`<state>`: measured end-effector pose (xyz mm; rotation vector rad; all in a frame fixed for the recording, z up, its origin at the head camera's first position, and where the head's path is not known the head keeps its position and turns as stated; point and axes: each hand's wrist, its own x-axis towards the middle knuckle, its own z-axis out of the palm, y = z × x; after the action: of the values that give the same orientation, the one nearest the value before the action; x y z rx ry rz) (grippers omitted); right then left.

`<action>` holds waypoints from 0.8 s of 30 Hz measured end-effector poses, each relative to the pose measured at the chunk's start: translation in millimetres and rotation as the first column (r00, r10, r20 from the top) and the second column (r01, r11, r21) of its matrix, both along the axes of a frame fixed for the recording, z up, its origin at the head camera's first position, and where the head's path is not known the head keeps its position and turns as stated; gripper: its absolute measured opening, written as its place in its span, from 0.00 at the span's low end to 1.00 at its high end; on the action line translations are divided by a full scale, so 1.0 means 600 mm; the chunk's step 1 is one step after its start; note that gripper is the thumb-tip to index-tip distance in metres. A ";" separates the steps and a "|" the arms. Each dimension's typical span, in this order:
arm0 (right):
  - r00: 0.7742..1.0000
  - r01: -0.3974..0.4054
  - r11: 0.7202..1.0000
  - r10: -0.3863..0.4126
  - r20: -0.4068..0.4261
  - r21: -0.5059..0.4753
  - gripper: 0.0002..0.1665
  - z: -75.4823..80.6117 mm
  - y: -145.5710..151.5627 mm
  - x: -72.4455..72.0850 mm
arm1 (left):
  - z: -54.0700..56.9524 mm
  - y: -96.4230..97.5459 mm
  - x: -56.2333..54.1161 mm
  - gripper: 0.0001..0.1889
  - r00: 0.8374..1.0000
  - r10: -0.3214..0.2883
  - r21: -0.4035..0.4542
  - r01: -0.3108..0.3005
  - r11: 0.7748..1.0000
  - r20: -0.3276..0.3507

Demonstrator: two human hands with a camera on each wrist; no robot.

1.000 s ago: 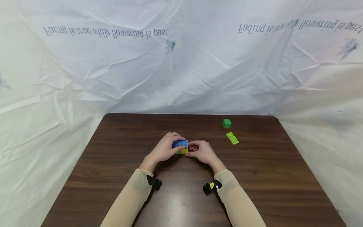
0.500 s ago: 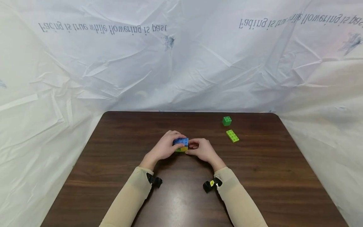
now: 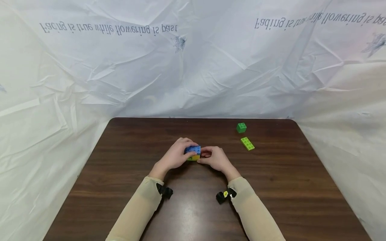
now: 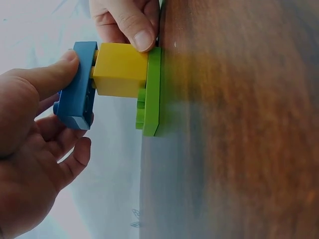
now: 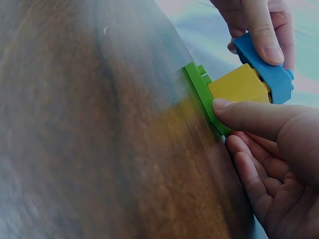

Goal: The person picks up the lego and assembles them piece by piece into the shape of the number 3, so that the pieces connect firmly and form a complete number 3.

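Observation:
A small stack of toy building bricks stands on the table between both hands. At its bottom is a light green plate (image 4: 154, 94), with a yellow brick (image 4: 119, 72) fixed over one end and bare green studs beside it. A blue plate (image 4: 77, 92) lies over the yellow brick, slightly tilted, and yellow studs show in the gap between them. My left hand (image 3: 175, 154) pinches the blue plate between thumb and fingers. From the other side, my right hand (image 3: 216, 159) holds the green plate's end, its thumb at the seam with the yellow brick.
Toward the back right of the brown table (image 3: 144, 134) lie a green brick (image 3: 241, 128) and a lime green plate (image 3: 247, 143). White printed sheeting (image 3: 193, 80) hangs behind the table and at its sides.
The head view has tilted slightly, so the table sits a little higher in it. Both hands keep their hold on the stack almost unmoved.

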<state>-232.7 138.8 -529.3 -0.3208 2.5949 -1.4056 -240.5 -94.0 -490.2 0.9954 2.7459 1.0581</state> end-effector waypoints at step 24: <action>1.000 -0.009 1.000 0.009 -0.011 -0.004 0.25 0.000 0.001 0.001 | 0.008 0.004 0.005 0.17 1.000 0.006 -0.037 -0.007 0.999 -0.030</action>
<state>-231.9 139.2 -529.0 -0.3416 2.5960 -1.4109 -237.4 -91.6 -485.6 1.0062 2.7839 0.9976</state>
